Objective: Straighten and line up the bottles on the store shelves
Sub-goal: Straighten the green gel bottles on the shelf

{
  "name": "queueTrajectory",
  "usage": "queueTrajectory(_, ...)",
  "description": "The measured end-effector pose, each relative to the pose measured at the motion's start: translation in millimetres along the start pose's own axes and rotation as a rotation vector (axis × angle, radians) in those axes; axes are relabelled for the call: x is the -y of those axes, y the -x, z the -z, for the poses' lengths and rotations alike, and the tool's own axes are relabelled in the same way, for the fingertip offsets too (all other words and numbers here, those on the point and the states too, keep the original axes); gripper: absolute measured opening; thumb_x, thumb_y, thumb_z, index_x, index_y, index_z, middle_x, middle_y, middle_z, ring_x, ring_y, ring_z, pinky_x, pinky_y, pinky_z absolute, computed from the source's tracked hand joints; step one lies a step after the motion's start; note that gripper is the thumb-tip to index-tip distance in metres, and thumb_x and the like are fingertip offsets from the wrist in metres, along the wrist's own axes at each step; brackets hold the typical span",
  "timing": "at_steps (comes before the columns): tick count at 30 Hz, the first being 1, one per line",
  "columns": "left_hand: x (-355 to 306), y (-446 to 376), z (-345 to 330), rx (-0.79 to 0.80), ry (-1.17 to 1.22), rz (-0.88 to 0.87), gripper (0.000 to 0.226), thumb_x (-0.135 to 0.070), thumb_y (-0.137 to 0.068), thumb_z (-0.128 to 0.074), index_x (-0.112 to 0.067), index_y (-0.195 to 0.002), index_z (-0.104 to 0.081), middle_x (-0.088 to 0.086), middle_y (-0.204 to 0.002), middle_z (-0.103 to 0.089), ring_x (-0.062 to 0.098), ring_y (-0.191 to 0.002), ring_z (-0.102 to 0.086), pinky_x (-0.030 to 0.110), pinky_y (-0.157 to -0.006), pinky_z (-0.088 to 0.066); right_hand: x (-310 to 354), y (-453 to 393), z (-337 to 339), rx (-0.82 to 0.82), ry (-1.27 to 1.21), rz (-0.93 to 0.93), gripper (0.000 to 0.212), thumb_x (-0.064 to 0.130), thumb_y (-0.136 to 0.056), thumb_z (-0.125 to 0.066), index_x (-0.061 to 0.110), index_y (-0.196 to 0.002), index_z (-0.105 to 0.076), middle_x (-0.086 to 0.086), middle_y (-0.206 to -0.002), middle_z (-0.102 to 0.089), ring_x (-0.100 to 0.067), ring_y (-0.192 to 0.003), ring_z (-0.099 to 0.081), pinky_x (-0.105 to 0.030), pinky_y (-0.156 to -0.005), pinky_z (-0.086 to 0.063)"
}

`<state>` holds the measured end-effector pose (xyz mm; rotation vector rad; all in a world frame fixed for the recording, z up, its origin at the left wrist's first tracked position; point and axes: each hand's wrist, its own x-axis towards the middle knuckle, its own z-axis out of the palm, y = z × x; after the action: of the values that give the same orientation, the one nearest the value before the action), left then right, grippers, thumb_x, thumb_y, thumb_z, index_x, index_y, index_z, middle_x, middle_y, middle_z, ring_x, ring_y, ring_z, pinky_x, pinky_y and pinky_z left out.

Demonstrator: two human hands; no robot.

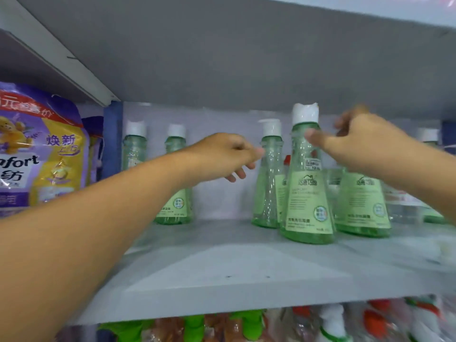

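Several green cone-shaped bottles with white caps stand on a grey shelf (222,275). The front bottle (307,193) stands nearest, with a second bottle (267,183) just behind its left side and a third (362,206) to its right. Two more, the nearer one (176,208) partly hidden by my forearm, stand at the back left. My left hand (222,156) hovers left of the second bottle's neck, fingers loosely curled, holding nothing. My right hand (357,141) is beside the front bottle's neck, thumb near it, fingers apart and blurred.
Purple and yellow softener pouches (42,149) fill the left bay behind a blue upright (112,139). The shelf above (222,58) hangs low over the caps. Green, red and white topped bottles (246,324) crowd the shelf below. More bottles (429,144) stand at far right.
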<state>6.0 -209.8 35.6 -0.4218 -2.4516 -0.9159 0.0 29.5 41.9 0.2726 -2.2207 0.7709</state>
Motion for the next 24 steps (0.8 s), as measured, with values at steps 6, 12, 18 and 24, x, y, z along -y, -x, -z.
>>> queueTrajectory(6,-14,16,-20,0.184,-0.004,0.025,0.062,-0.059,-0.088,-0.067,-0.033,-0.141,-0.05,-0.011,-0.123,-0.069,0.008,-0.103,-0.072,0.035,-0.097,-0.058,-2,6,-33,0.468,-0.007,-0.054,0.049,0.06,-0.093,-0.061,0.014,-0.11,-0.061,-0.007,-0.094,-0.075,-0.028,-0.063,-0.076,-0.044,-0.07,-0.064)
queueTrajectory(12,10,26,-7,0.164,0.063,0.149,0.072,-0.048,-0.08,-0.081,-0.032,-0.137,-0.041,-0.014,-0.126,-0.062,0.007,-0.111,-0.068,0.035,-0.097,-0.058,29,-4,-49,0.772,-0.305,0.057,0.045,0.048,-0.106,-0.044,0.011,-0.125,-0.061,-0.01,-0.113,-0.073,-0.028,-0.091,-0.077,-0.041,-0.081,-0.064)
queueTrajectory(18,34,36,11,0.025,0.068,0.254,0.054,-0.047,-0.077,-0.085,-0.032,-0.121,-0.058,-0.011,-0.118,-0.073,0.014,-0.103,-0.074,0.041,-0.096,-0.058,6,-56,-34,0.325,0.006,0.038,0.053,0.049,-0.104,-0.048,-0.001,-0.109,-0.066,-0.009,-0.086,-0.077,-0.029,-0.077,-0.078,-0.032,-0.067,-0.054)
queueTrajectory(24,40,59,47,-0.07,-0.05,0.406,0.048,-0.042,-0.078,-0.086,-0.031,-0.116,-0.059,-0.006,-0.116,-0.072,0.018,-0.105,-0.07,0.045,-0.096,-0.058,-4,-73,-87,0.621,-0.246,-0.041,0.043,0.043,-0.096,-0.066,0.003,-0.11,-0.059,-0.016,-0.116,-0.065,-0.029,-0.093,-0.071,-0.036,-0.079,-0.061)
